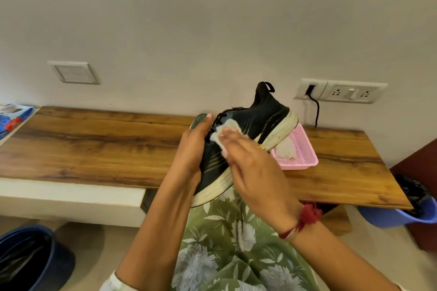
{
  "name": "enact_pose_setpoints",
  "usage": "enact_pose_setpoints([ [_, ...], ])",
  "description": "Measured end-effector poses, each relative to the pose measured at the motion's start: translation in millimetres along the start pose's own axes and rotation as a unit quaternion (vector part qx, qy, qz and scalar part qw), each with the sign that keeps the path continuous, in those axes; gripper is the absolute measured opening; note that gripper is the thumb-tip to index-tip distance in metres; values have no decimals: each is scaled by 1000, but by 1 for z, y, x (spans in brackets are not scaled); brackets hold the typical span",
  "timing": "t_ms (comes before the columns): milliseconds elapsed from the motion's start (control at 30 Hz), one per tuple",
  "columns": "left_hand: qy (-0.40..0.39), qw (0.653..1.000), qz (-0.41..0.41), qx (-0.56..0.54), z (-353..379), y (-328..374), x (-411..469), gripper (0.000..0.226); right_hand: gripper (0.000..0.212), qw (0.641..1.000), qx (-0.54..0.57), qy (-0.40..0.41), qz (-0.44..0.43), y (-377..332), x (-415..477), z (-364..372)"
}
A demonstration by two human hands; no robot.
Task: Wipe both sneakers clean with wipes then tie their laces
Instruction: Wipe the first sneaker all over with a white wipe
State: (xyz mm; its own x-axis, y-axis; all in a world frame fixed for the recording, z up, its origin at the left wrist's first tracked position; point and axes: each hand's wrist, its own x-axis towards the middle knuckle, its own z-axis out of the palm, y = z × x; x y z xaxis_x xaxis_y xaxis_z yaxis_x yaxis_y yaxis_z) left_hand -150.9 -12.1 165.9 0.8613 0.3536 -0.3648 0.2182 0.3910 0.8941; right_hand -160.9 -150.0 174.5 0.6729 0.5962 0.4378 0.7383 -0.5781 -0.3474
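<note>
A pale wall (212, 19) rises behind a wooden counter (94, 139); a socket plate (340, 93) is fixed to the wall above the counter's right end, with a black cable (316, 111) hanging from it.

I hold the black sneaker (257, 118) up over the counter's front edge, right of the middle. It is tilted, heel high toward the wall and toe low toward me. My left hand (194, 149) wraps the forefoot from the left, fingers curled round it and thumb up by the laces. My right hand (255, 172) lies flat against the shoe's side, fingers straight and close together, pressing a white wipe (227, 132) onto the upper just beside the laces.

A pink basket (307, 163) sits toward the counter's right end, partly behind the heel, with a crumpled used wipe (287, 149) in it. A packet of wipes (11, 120) lies at the far left corner. Below are a dark blue bin (35, 255) on the left and a blue bucket (402, 215) under the right end.
</note>
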Motion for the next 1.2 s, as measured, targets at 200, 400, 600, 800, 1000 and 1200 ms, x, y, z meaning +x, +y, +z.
enact_pose_setpoints([
  [200,15,1000,-12,8,1,-5,1,45,29,812,540,-121,186,7,3,-34],
  [400,-10,1000,-20,-11,1,0,-1,43,41,380,848,109,354,52,2,-66],
  [600,1,999,17,51,-2,2,-12,38,58,436,817,155,344,82,-2,-79],
  [800,-12,999,8,43,-2,6,-18,43,19,808,486,218,250,87,20,-84],
  [1000,-37,999,-9,11,3,8,-22,31,35,984,49,163,45,103,45,-67],
  [1200,-12,1000,-8,-21,0,7,-24,29,37,993,-42,103,-28,105,47,-57],
])
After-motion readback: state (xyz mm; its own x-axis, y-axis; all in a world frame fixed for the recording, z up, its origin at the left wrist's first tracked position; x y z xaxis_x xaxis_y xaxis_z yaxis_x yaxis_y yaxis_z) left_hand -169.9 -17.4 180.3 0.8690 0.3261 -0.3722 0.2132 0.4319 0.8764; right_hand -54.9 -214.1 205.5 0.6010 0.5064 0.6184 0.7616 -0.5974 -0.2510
